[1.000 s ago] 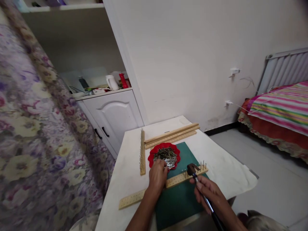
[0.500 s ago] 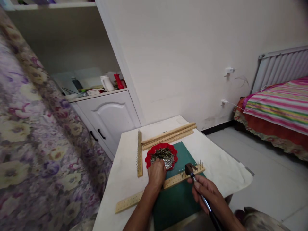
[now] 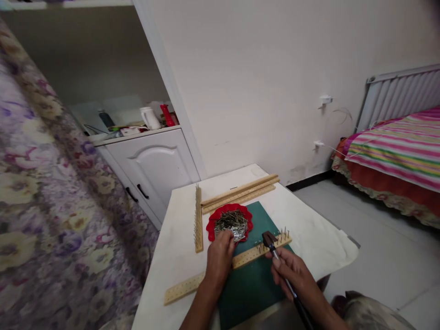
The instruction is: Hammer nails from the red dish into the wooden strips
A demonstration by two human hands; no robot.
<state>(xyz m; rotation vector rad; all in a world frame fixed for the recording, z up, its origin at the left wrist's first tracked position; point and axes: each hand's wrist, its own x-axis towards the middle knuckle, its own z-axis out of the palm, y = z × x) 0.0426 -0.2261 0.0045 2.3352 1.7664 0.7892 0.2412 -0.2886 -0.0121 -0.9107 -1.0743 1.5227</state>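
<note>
My left hand [image 3: 220, 256] is at the near edge of a red scalloped bowl [image 3: 210, 231] full of loose nails [image 3: 231, 220]. Its fingers are pinched together, and what they hold is hidden. In my right hand [image 3: 292, 271] is a claw hammer [image 3: 269, 239], gripped by its dark and silver handle. The hammer's head hovers over a drilled wooden strip [image 3: 244, 259] on a green mat [image 3: 250, 298]. Several nails stand upright toward that strip's right end. More drilled wood [image 3: 184, 288] shows left of my left forearm; the arm hides whether the two pieces join.
Left of the bowl lies a wooden strip [image 3: 199, 229] bristling with nails. Further strips [image 3: 240, 195] lie along the back of the white-covered table [image 3: 161, 261]. A floral curtain [image 3: 79, 220] and a white cabinet [image 3: 154, 169] stand left; a bed [image 3: 395, 151] is at right.
My left hand has drawn back slightly from the nails toward the bowl's near rim. My right hand still holds the hammer in nearly the same place. The view has shifted slightly.
</note>
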